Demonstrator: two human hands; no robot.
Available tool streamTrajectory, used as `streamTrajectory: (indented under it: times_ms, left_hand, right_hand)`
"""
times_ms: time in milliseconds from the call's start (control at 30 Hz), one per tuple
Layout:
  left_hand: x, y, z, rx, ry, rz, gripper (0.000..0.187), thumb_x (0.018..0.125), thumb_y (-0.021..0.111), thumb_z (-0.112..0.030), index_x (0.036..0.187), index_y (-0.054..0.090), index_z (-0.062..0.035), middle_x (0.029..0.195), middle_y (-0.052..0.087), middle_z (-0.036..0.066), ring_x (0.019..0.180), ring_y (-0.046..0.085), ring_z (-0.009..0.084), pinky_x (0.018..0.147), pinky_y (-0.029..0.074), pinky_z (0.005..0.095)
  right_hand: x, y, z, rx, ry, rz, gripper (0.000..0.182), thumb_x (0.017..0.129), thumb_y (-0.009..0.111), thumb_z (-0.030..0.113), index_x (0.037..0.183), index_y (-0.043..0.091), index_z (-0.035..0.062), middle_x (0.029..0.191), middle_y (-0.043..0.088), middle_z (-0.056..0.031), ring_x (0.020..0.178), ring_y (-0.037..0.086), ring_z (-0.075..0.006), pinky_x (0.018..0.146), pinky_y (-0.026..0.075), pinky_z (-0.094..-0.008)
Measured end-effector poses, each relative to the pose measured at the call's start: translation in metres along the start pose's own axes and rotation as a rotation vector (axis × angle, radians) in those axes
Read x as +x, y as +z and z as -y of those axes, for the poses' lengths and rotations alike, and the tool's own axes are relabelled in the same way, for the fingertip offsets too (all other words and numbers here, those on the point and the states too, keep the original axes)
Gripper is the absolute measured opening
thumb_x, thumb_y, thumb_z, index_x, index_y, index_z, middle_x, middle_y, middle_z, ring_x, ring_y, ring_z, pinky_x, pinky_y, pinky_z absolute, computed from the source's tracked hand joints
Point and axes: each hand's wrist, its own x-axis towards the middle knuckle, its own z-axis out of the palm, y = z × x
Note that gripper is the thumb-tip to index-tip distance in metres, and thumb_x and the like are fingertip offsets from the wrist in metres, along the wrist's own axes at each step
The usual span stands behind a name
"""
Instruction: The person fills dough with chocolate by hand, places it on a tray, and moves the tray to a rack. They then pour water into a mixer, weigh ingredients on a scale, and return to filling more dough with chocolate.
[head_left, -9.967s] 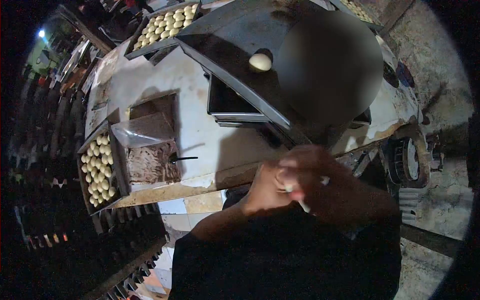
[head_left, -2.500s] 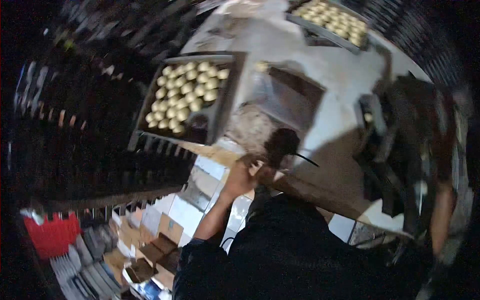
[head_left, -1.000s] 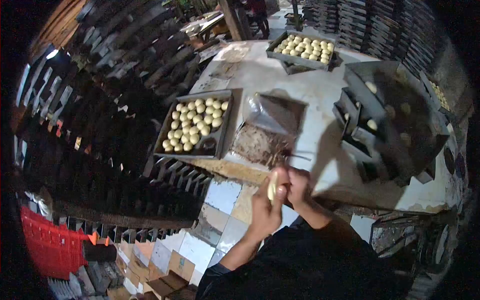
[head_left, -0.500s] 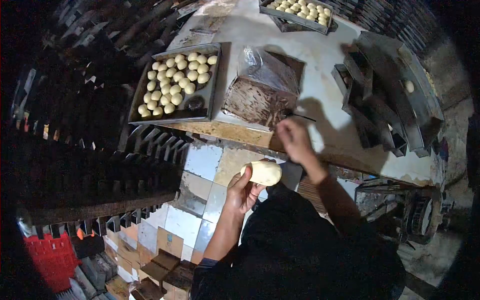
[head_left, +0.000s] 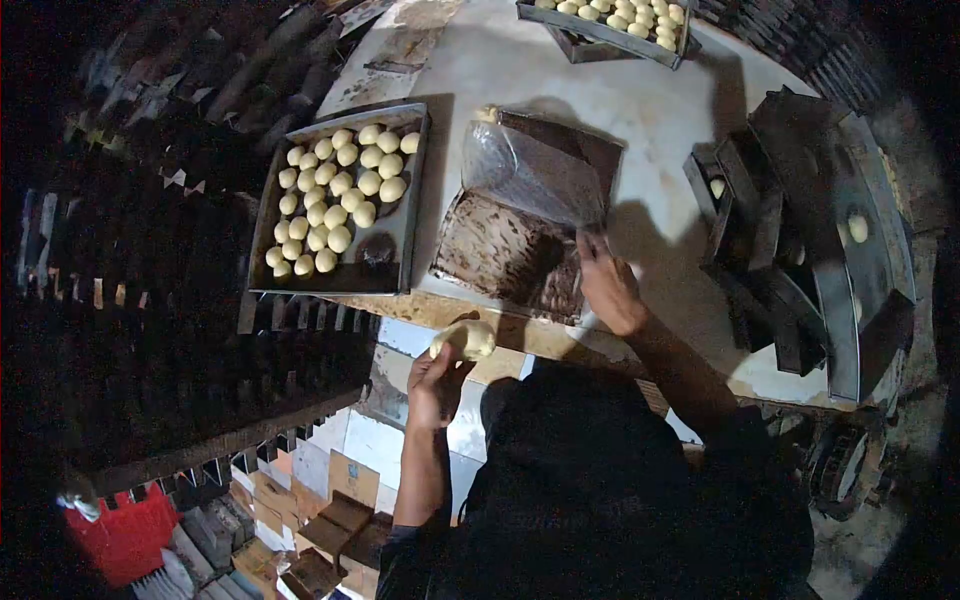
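My left hand (head_left: 435, 390) is closed around a pale, rounded piece of dough (head_left: 464, 341), held just off the table's front edge. My right hand (head_left: 612, 288) is over the right side of a dark tray of brown, chocolate-like paste (head_left: 495, 250). Its fingers are curled together; whatever they grip is hidden. Clear plastic film (head_left: 530, 170) covers the far part of the paste. To the left, a metal tray (head_left: 405, 235) holds several smooth dough balls (head_left: 340, 183), with a dark round patch on its bare corner.
Narrow metal loaf tins (head_left: 790, 240) stand at the right, some with dough inside. Another tray of dough balls (head_left: 625, 18) is at the far edge. Dark racks flank the left; a red crate (head_left: 120, 535) and cardboard boxes (head_left: 350, 485) sit on the floor.
My right hand has moved onto the paste tray's right side, its fingers now curled. My left hand with the dough has shifted left. The thin dark stick seen near the paste no longer shows.
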Motion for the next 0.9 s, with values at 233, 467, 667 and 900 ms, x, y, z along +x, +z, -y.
streamTrajectory:
  times_ms: [233, 467, 667, 900]
  left_hand:
    - [0.022, 0.034, -0.012, -0.075, 0.047, 0.050, 0.048, 0.093, 0.052, -0.022, 0.133, 0.043, 0.0032, 0.128, 0.053, 0.015, 0.120, 0.049, 0.0274, 0.104, 0.035, 0.0431]
    - [0.054, 0.067, -0.016, 0.082, -0.004, -0.197, 0.045, 0.093, 0.054, -0.016, 0.131, 0.044, 0.0039, 0.123, 0.056, 0.015, 0.116, 0.053, 0.0255, 0.102, 0.039, 0.0417]
    - [0.089, 0.066, 0.024, -0.103, -0.097, -0.114, 0.035, 0.095, 0.053, -0.022, 0.120, 0.053, 0.0024, 0.106, 0.061, 0.011, 0.097, 0.059, 0.0210, 0.089, 0.046, 0.0361]
    - [0.089, 0.082, 0.030, -0.251, -0.195, 0.021, 0.038, 0.095, 0.051, -0.027, 0.122, 0.051, -0.0011, 0.119, 0.057, 0.014, 0.110, 0.056, 0.0239, 0.092, 0.050, 0.0333]
  right_hand:
    - [0.000, 0.049, -0.027, -0.107, -0.323, -0.050, 0.014, 0.083, 0.052, 0.010, 0.085, 0.061, 0.0005, 0.084, 0.058, -0.0151, 0.072, 0.060, -0.0281, 0.066, 0.050, -0.0414]
    - [0.017, 0.074, -0.063, 0.560, -0.058, 0.279, 0.015, 0.089, 0.058, 0.016, 0.089, 0.067, 0.0039, 0.074, 0.063, -0.0109, 0.062, 0.059, -0.0169, 0.058, 0.049, -0.0321]
    - [-0.005, 0.021, -0.043, 1.266, 0.160, 0.338, 0.024, 0.096, 0.053, 0.021, 0.102, 0.066, 0.0012, 0.065, 0.056, 0.0003, 0.061, 0.051, -0.0055, 0.059, 0.044, -0.0231]
    - [-0.029, 0.007, -0.029, 0.332, -0.253, -0.031, 0.034, 0.079, 0.062, 0.013, 0.113, 0.064, 0.0114, 0.073, 0.054, -0.0051, 0.061, 0.056, -0.0191, 0.054, 0.049, -0.0310]
